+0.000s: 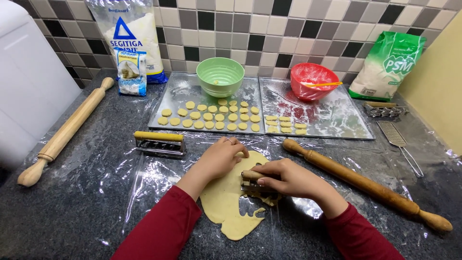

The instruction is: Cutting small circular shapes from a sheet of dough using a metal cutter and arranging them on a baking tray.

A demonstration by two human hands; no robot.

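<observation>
A flat sheet of pale yellow dough [226, 202] lies on clear plastic film on the dark counter, with cut-out gaps along its right edge. My left hand [222, 157] rests palm down on the dough's upper part, fingers together. My right hand [284, 179] grips a small wooden-handled metal cutter [253, 180] pressed onto the dough's right side. Both sleeves are red.
Two metal trays [317, 120] behind hold several small dough pieces [211, 116]. A green bowl [220, 76] and a red bowl [314, 80] stand on them. Rolling pins lie left [65, 132] and right [365, 185]. Another cutter [160, 142], a grater [397, 137] and flour bags are around.
</observation>
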